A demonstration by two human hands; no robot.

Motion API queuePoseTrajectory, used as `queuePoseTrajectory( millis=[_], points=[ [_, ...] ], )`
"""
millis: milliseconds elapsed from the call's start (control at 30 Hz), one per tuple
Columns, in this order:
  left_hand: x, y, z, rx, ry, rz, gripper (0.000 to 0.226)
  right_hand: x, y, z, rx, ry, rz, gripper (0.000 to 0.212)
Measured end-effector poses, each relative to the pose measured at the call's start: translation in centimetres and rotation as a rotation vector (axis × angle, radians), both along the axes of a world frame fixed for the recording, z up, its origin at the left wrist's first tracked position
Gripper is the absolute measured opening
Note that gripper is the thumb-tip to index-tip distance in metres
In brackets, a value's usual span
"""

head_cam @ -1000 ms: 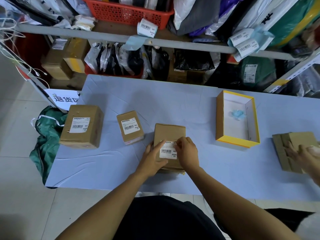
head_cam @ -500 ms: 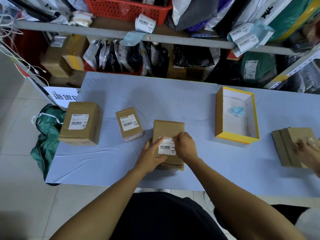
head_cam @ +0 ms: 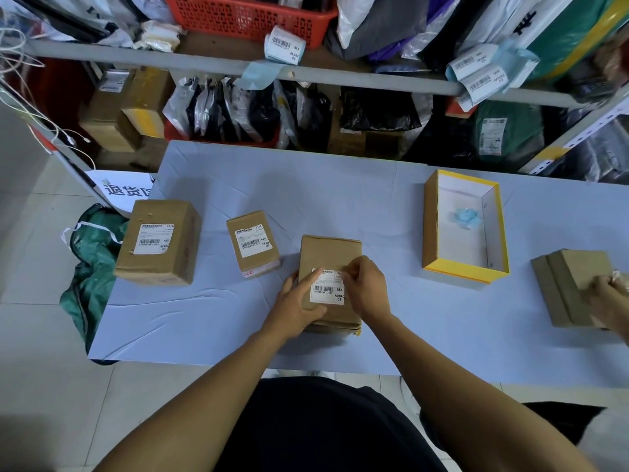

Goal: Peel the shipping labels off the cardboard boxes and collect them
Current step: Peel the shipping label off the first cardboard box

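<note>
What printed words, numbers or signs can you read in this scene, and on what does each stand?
"MX", "MXRC", "03": label on the held box.
"MX", "03": label on the large box.
"MX", "03": label on the small box.
"退货": white floor sign.
"MX": label hanging from the shelf.
Barcode digits and fine print: too small to read.

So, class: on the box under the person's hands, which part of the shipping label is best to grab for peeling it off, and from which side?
Take the label at its top right corner, where the right hand already pinches its edge. It lies flat on the box, so only a lifted corner offers a grip. Probably peel from the right, towards the left hand, which steadies the box.
</note>
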State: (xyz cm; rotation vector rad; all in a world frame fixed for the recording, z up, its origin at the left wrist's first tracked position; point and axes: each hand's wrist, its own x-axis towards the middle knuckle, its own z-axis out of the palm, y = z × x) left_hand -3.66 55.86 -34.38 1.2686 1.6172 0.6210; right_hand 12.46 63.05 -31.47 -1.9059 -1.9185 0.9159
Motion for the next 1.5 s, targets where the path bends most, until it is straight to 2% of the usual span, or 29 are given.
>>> queuePoseTrajectory(
  millis=[1500],
  points=[
    [-0.21,0.04,-0.24,0.001,0.000,-0.011,0.079,-0.02,0.75,0.12,-0.129,0.113,-0.107,0.010]
  ],
)
